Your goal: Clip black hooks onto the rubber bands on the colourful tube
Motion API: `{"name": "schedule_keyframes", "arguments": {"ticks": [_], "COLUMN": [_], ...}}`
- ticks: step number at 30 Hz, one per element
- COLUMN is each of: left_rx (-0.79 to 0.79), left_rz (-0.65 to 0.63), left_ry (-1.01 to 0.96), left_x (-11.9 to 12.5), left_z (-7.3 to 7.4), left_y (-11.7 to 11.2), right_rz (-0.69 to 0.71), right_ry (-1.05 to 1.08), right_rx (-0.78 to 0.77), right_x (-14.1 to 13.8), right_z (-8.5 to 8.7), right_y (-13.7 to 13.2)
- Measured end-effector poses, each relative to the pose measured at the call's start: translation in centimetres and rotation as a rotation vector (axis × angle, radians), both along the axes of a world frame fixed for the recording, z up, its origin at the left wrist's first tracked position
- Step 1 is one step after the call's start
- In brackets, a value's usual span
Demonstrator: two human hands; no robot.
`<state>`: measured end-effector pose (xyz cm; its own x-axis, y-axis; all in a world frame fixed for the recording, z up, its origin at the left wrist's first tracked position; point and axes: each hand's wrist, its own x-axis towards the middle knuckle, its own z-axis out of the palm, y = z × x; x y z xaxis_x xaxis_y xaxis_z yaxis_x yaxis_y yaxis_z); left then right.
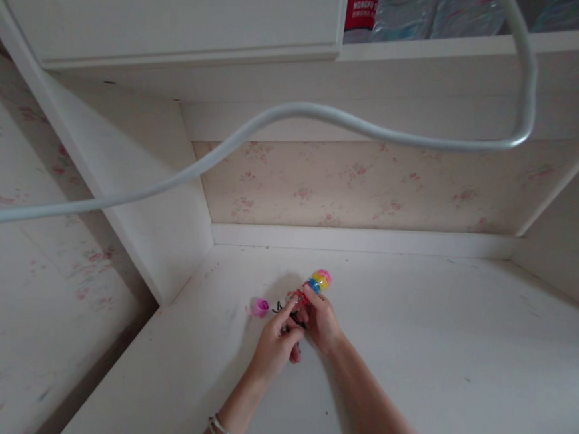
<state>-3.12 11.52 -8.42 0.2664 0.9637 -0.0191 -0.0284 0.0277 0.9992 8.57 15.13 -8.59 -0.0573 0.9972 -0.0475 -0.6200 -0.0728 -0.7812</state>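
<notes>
My right hand (324, 324) is closed around a small clear bottle (319, 281) that lies tilted, its bulbous end pointing up and right. Layers of pink, yellow, blue and red bits show through it. Red bits (299, 299) gather at its lower left end, partly under my fingers. My left hand (275, 344) meets it there, fingers bent together around thin black bands (297, 318), mostly hidden by the fingers. More black loops (278, 306) stick out just left of the fingertips. Beside them on the white surface sits a small pink-purple cap (260, 307).
The white desk (404, 342) has a raised back edge and white side panels (147, 188). A pale cable (306, 111) hangs across the view in front. Overhead, a shelf (194, 24) holds plastic-wrapped water bottles (410, 3) at the right.
</notes>
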Motion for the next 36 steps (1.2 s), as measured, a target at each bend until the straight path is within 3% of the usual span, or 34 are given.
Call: {"name": "schedule_keyframes", "arguments": {"ticks": [10,28,36], "left_rx": [-0.019,-0.093,-0.098], "left_rz": [-0.105,-0.125,-0.097], "left_ry": [0.001,-0.074,-0.134], "left_x": [0.4,0.0,0.1], "left_z": [-1.3,0.5,0.2], "left_y": [0.2,0.4,0.4], "right_rz": [0.121,0.181,0.146], "right_ry": [-0.161,-0.070,0.019], "right_rx": [0.062,-0.019,-0.046], "right_x": [0.3,-0.2,-0.5], "right_z": [-0.3,-0.5,-0.7], "right_y": [-0.3,-0.8,-0.4]}}
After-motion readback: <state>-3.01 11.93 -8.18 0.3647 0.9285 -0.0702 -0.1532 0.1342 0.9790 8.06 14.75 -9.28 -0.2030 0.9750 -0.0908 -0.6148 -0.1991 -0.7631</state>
